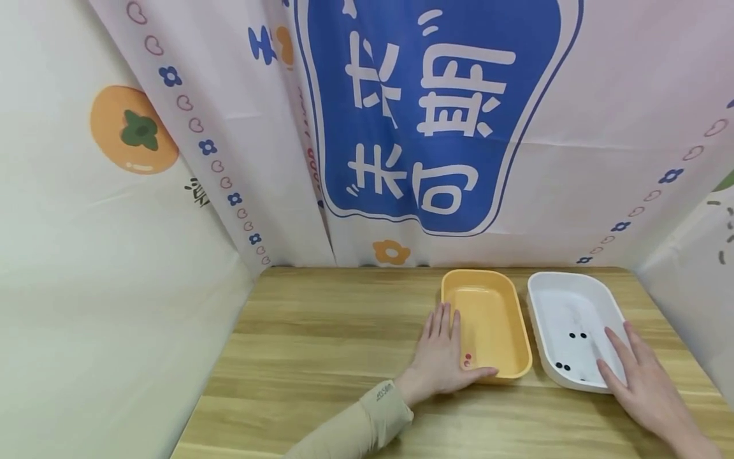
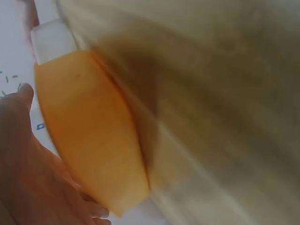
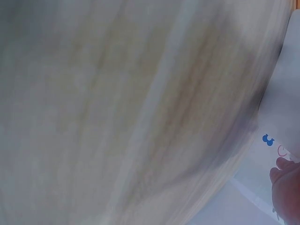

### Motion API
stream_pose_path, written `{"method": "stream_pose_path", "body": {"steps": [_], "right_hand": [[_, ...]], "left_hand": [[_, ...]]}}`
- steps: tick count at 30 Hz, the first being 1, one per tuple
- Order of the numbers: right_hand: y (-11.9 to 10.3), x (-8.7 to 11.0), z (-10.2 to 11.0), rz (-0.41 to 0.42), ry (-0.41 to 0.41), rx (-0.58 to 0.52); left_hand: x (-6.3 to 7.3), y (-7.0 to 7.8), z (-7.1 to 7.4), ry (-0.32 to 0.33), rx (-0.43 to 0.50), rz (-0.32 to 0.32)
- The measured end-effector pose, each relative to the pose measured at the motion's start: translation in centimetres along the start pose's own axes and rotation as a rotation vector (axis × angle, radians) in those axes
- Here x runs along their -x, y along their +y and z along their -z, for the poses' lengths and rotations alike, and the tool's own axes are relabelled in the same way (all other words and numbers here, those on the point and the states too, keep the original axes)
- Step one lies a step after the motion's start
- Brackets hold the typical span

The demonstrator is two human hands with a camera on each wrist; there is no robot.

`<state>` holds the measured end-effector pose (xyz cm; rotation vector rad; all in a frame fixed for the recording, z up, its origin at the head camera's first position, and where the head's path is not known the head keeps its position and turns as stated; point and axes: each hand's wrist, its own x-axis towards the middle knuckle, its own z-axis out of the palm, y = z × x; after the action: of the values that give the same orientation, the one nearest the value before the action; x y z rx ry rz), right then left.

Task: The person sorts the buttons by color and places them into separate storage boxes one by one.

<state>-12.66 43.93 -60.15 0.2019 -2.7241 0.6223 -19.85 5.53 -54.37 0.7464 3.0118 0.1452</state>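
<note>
In the head view a yellow tray (image 1: 487,319) lies on the wooden table, with two small pink-red dots (image 1: 467,360) near its front left corner. My left hand (image 1: 440,357) rests against that corner, fingers extended along the left rim and thumb along the front rim. Beside it, slightly apart, is a white tray (image 1: 559,303) holding several small black dots (image 1: 577,335). My right hand (image 1: 645,386) is at its front right corner, fingers extended at the rim; exact contact is unclear. The left wrist view shows the yellow tray's outer wall (image 2: 93,126) beside my left hand (image 2: 35,178).
The wooden table top (image 1: 332,331) stretches to the left of the trays. Behind it hangs a printed curtain (image 1: 395,127) with a blue panel. Pale cloth (image 1: 115,287) borders the left side.
</note>
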Motion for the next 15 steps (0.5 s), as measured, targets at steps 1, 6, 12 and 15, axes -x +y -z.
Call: {"method": "stream_pose_path", "body": {"steps": [1, 6, 12, 15], "right_hand": [[0.0, 0.0, 0.0, 0.001, -0.003, 0.0], [-0.1, -0.1, -0.2, 0.002, 0.005, 0.002], [0.0, 0.1, -0.3, 0.004, 0.021, 0.004], [0.0, 0.2, -0.3, 0.003, 0.026, 0.002]], "left_hand": [[0.1, -0.1, -0.3, -0.003, 0.0, 0.001], [0.2, -0.3, -1.2, 0.04, 0.002, 0.001], [0.2, -0.1, -1.8, 0.064, -0.01, 0.007], [0.0, 0.0, -1.9, 0.064, -0.013, 0.012]]}}
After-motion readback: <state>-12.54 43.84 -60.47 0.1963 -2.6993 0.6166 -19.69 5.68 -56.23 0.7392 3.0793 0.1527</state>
